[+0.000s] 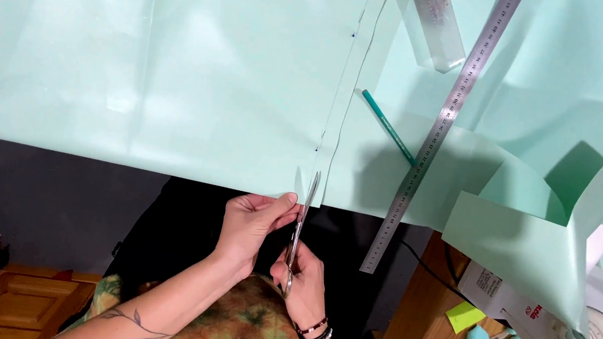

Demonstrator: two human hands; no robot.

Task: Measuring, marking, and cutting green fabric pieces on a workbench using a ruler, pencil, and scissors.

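- Your right hand (pixel 303 280) has its fingers curled through the handles of the scissors (pixel 300 225), gripping them from below.
- Scissors run nearly upright in view, long axis leaning slightly right, tips pointing away from you into the near edge of the mint-green sheet (pixel 164 68).
- Your left hand (pixel 252 224) pinches that edge between thumb and fingertips, just left of the blades, wrist bent, tattooed forearm angling in from lower left.
- The sheet hangs over the table edge in front of you.
- Right of the cut, a steel ruler (pixel 438 131) lies diagonally, a teal pencil (pixel 388 126) beside it.
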